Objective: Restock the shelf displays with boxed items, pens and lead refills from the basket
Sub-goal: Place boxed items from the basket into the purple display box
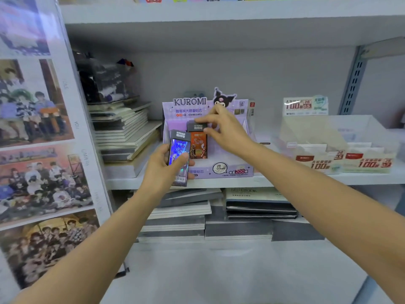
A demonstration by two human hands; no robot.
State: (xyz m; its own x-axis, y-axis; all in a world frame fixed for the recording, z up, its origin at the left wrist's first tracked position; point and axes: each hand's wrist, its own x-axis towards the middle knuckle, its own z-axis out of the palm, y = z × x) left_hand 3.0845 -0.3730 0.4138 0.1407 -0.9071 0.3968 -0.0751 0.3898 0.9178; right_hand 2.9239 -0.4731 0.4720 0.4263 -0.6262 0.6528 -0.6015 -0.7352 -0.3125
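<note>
Pinched orange box (198, 145), frame centre, with right hand (221, 128) to seat it in display (232, 170); gripped blue box (178, 156) ready in left hand (162, 170).

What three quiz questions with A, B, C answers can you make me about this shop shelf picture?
1. Where is the orange box?
A. On the floor.
B. In the purple Kuromi display.
C. On the top shelf.

2. What colour is the small box that the left hand holds?
A. Shiny blue.
B. Green.
C. Yellow.

3. What is the right hand doing?
A. Lying flat on the shelf.
B. Hanging open, holding nothing.
C. Pinching the orange box's dark top.

Answers:
1 B, because it stands upright inside the display's purple tray.
2 A, because its front gleams blue above the barcode.
3 C, because the hand pinches the dark cap at the top of the box.
</note>
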